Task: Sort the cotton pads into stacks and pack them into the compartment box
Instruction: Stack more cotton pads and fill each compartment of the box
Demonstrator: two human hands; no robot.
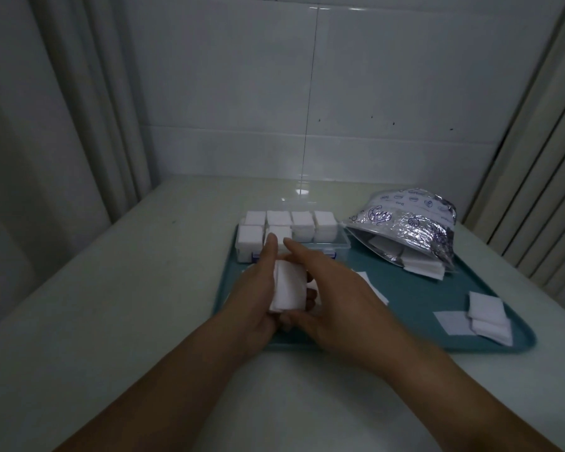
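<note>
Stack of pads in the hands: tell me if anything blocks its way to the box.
Nothing visible does. The stack is held between both hands just in front of the open box, whose lid is back; only the fingers reach toward it.

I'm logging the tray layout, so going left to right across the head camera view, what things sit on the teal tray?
Compartment box filled with pad stacks → stack of cotton pads held between both hands → foil bag spilling pads → loose pads at the right end of the tray.

White-tiled room (372, 93), curtained sides
</note>
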